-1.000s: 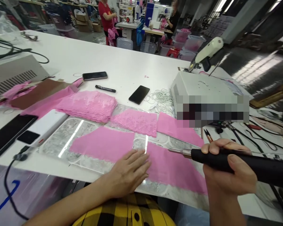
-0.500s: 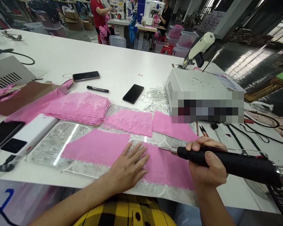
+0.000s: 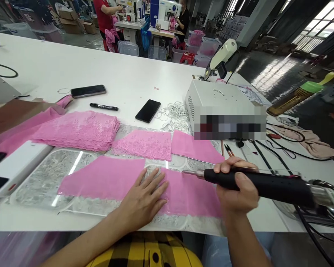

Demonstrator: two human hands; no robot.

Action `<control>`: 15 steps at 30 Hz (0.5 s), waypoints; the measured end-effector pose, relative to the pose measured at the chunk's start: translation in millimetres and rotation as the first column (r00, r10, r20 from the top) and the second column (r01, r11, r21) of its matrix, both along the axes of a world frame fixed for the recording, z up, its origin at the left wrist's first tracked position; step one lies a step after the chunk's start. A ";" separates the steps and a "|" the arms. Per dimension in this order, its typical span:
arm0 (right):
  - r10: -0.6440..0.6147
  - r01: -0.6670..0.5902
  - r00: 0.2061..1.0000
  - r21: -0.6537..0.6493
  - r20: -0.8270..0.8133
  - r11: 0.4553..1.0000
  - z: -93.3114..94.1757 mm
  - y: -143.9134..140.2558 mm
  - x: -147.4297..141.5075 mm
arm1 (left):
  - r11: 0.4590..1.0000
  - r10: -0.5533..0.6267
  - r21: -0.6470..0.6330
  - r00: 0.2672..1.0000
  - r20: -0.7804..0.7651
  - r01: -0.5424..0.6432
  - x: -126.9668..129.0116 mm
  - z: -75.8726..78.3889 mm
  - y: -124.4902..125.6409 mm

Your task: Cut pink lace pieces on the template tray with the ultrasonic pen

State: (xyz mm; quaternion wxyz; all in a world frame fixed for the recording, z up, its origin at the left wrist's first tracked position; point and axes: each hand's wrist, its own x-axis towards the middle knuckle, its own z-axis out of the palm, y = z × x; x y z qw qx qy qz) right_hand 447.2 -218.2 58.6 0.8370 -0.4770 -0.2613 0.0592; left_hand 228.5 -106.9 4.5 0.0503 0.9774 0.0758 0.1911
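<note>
My left hand [image 3: 146,202] lies flat with fingers spread over the inner edges of two pink fabric pieces: the left piece [image 3: 100,176] and the right piece [image 3: 193,194]. Wrapped in my right hand [image 3: 239,187] is a black-handled tool with a thin metal nozzle [image 3: 269,185]. Its tip points left, just over the upper edge of the right piece; whether it touches cannot be made out. Under the fabric is a clear sheet over a grey-white patterned surface [image 3: 44,178]. Behind lie a pink lace piece [image 3: 144,144] and a plain pink piece [image 3: 193,146].
A stack of pink lace [image 3: 78,129] lies at left, beside a white device [image 3: 22,163]. Two phones [image 3: 88,91] [image 3: 148,111], a marker [image 3: 104,106] and tangled white cord [image 3: 176,114] are farther back. A grey box [image 3: 222,100] and cables [image 3: 278,159] occupy the right.
The view has shifted, so most things appear farther left. My left hand stays flat on the fabric, and my right hand keeps its hold on the tool, with little visible movement over the pieces.
</note>
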 end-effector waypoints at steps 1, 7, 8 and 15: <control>-0.047 0.047 0.999 0.012 -0.026 0.999 1.8 -3.9 4.2 | 1.000 -0.001 0.002 1.000 0.003 0.001 0.0 -0.2 0.2; -0.205 0.205 0.976 -0.002 -0.078 0.979 1.4 -30.4 21.8 | 1.000 -0.006 0.028 0.999 0.054 0.004 2.8 -2.1 0.8; -0.210 0.210 0.975 -0.006 -0.074 0.978 -0.5 -32.4 21.6 | 0.999 -0.006 0.033 0.998 0.063 0.004 3.3 -2.5 1.0; -0.193 0.193 0.981 -0.016 -0.011 0.981 -9.2 -34.1 18.6 | 0.999 -0.003 0.046 0.997 0.073 0.000 3.3 -2.6 1.3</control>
